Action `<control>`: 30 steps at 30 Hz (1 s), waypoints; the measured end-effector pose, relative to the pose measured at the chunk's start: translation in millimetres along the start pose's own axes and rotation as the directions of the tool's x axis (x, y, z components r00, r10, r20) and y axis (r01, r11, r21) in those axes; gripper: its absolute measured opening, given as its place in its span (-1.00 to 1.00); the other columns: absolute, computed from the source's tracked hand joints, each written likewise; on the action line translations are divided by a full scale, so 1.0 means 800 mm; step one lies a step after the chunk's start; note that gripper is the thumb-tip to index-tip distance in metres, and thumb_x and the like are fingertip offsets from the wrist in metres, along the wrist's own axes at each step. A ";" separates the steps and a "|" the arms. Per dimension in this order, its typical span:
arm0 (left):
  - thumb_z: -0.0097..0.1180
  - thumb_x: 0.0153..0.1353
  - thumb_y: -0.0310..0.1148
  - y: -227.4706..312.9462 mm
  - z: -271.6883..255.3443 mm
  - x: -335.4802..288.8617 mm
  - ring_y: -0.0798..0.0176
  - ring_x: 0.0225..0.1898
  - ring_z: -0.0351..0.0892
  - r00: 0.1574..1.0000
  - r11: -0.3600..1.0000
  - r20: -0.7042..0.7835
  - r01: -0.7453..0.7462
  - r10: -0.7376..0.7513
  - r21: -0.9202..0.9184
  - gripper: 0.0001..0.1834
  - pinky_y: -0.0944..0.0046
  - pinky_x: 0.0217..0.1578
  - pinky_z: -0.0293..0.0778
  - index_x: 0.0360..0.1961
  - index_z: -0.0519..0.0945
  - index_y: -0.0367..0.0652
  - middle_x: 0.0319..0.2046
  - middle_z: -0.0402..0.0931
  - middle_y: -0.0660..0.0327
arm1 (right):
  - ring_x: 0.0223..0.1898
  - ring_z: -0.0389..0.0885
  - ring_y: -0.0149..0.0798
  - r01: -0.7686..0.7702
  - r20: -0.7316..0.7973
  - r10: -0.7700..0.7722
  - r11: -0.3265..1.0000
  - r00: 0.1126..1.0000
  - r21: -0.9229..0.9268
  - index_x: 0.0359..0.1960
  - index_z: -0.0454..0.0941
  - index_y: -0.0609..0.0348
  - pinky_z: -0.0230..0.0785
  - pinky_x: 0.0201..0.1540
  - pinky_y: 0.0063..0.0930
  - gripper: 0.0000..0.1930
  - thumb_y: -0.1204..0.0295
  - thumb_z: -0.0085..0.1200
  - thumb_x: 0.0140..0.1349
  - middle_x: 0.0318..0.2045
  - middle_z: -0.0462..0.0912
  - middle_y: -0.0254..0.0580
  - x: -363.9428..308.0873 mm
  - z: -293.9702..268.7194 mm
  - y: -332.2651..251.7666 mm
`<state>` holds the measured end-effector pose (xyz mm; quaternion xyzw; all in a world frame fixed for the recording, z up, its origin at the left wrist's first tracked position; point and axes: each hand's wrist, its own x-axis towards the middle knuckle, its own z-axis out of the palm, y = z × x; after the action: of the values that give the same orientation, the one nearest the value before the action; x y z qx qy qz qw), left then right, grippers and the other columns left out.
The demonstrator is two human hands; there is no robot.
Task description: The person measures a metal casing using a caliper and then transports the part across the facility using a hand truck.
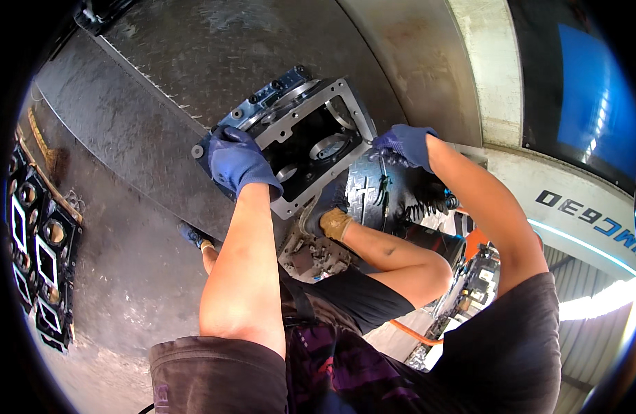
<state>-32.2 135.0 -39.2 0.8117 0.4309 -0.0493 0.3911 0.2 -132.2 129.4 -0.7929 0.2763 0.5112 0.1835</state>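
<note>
A grey cast metal housing [345, 103], open on top with round bores inside, stands on a steel floor plate. My left hand [236, 160], in a blue glove, grips the housing's near-left rim. My right hand [404, 143], also gloved in blue, holds a slim dark tool [385, 181] at the housing's right edge. My bent knee and shoe [330, 200] rest just below the housing.
Several similar dark housings [38, 262] lie in a row at the far left. A dark steel plate [145, 138] covers the floor. A coiled black air hose [428, 205] and an orange hose [418, 336] lie on the right, beside a white machine body [573, 207].
</note>
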 end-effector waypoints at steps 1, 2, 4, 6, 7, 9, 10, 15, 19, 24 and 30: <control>0.02 0.33 -0.10 0.002 -0.001 -0.003 -0.13 -0.33 0.68 1.000 0.999 0.007 -0.022 0.023 -0.026 -0.62 0.03 -0.27 0.57 -0.22 0.66 -0.22 -0.31 0.68 -0.05 | -0.57 0.60 -0.33 -0.028 0.017 0.026 0.986 1.000 0.164 -0.32 0.71 0.23 0.40 -0.53 -0.39 -0.64 0.14 0.09 0.31 -0.56 0.66 -0.11 0.002 -0.007 0.017; 0.02 0.33 -0.10 0.003 -0.002 -0.004 -0.13 -0.33 0.67 0.999 0.998 0.005 -0.039 0.040 -0.047 -0.62 0.02 -0.27 0.57 -0.22 0.65 -0.22 -0.32 0.68 -0.06 | -0.56 0.61 -0.31 -0.072 0.010 0.073 0.958 0.997 0.278 -0.32 0.71 0.24 0.41 -0.51 -0.36 -0.64 0.15 0.09 0.31 -0.55 0.66 -0.11 0.006 -0.007 0.027; 0.02 0.33 -0.09 0.005 0.005 -0.008 -0.14 -0.32 0.67 1.000 1.000 0.007 -0.027 0.027 -0.013 -0.61 0.01 -0.26 0.56 -0.22 0.65 -0.23 -0.32 0.67 -0.07 | -0.53 0.62 -0.29 -0.152 0.012 0.168 0.854 0.986 0.498 -0.34 0.71 0.27 0.45 -0.45 -0.31 -0.64 0.18 0.07 0.32 -0.54 0.67 -0.11 0.008 0.000 0.047; 0.02 0.33 -0.08 -0.003 0.006 0.001 -0.15 -0.32 0.66 0.999 0.999 -0.034 -0.033 0.032 -0.028 -0.60 0.00 -0.25 0.56 -0.22 0.65 -0.24 -0.32 0.67 -0.09 | -0.47 0.67 -0.13 -0.021 -0.195 0.015 0.999 0.981 -0.030 -0.35 0.71 0.30 0.49 -0.35 -0.23 -0.60 0.15 0.06 0.32 -0.49 0.70 0.01 -0.014 0.014 0.006; 0.02 0.33 -0.08 -0.005 0.010 -0.002 -0.16 -0.31 0.66 0.998 0.996 -0.047 -0.052 0.049 -0.071 -0.60 0.00 -0.25 0.56 -0.22 0.65 -0.24 -0.32 0.67 -0.10 | -0.44 0.70 -0.04 0.002 -0.273 -0.087 0.955 0.958 -0.298 -0.36 0.71 0.31 0.51 -0.30 -0.19 -0.59 0.14 0.05 0.33 -0.46 0.71 0.07 -0.029 0.019 -0.010; 0.02 0.33 -0.08 0.000 0.010 -0.006 -0.17 -0.31 0.66 0.996 0.991 -0.051 -0.075 0.070 -0.107 -0.59 -0.01 -0.24 0.55 -0.22 0.65 -0.25 -0.33 0.67 -0.11 | -0.24 0.65 0.26 -0.079 -0.327 -0.137 0.819 0.935 -0.569 -0.36 0.68 0.35 0.50 -0.12 -0.08 -0.50 0.05 0.01 0.34 -0.33 0.64 0.32 -0.039 0.016 -0.022; 0.02 0.33 -0.08 0.000 0.006 -0.005 -0.17 -0.31 0.66 0.996 0.993 -0.047 -0.075 0.071 -0.095 -0.59 -0.02 -0.24 0.55 -0.22 0.65 -0.25 -0.33 0.66 -0.11 | -0.21 0.62 0.30 -0.083 -0.357 -0.163 0.809 0.920 -0.583 -0.35 0.68 0.35 0.49 -0.11 -0.06 -0.49 0.03 0.00 0.34 -0.32 0.62 0.36 -0.049 0.019 -0.025; 0.03 0.31 -0.08 -0.003 0.011 -0.009 -0.19 -0.31 0.66 0.991 0.993 -0.101 -0.098 0.090 -0.069 -0.59 -0.03 -0.23 0.54 -0.24 0.66 -0.26 -0.32 0.66 -0.12 | -0.42 0.60 0.22 0.050 -0.535 -0.297 0.903 0.790 -0.427 -0.45 0.65 0.25 0.43 -0.32 -0.11 -0.46 -0.06 0.04 0.32 -0.54 0.60 0.20 -0.071 0.033 0.029; 0.05 0.29 -0.06 -0.009 0.017 -0.005 -0.15 -0.27 0.67 0.990 0.990 -0.121 -0.087 0.073 -0.110 -0.57 0.01 -0.21 0.53 -0.21 0.66 -0.25 -0.29 0.67 -0.10 | -0.34 0.67 0.17 -0.030 -0.589 -0.359 0.837 0.724 -0.546 -0.48 0.68 0.17 0.52 -0.21 -0.06 -0.42 -0.15 0.01 0.28 -0.53 0.64 0.15 -0.054 0.052 0.034; 0.07 0.29 -0.09 -0.029 0.034 0.011 -0.05 -0.31 0.66 0.990 0.996 -0.125 -0.068 0.061 -0.050 -0.60 0.07 -0.19 0.53 -0.20 0.66 -0.27 -0.30 0.68 -0.08 | -0.38 0.69 0.14 -0.063 -0.570 -0.395 0.781 0.720 -0.622 -0.52 0.72 0.14 0.52 -0.20 -0.05 -0.42 -0.01 -0.18 0.39 -0.51 0.65 0.13 -0.049 0.054 0.020; 0.07 0.28 -0.17 -0.035 0.037 0.020 0.13 -0.40 0.58 0.997 0.980 -0.071 -0.038 0.024 -0.198 -0.64 0.13 -0.26 0.50 -0.23 0.66 -0.30 -0.38 0.68 0.00 | -0.38 0.69 0.13 0.017 -0.549 -0.458 0.779 0.699 -0.627 -0.47 0.73 0.15 0.52 -0.22 -0.06 -0.50 0.07 -0.13 0.38 -0.48 0.67 0.10 -0.042 0.055 0.026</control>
<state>-35.3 134.5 -83.3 0.7764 0.4342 0.0279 0.4560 -55.1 -114.8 141.9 -0.9690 0.0439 0.2159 -0.1114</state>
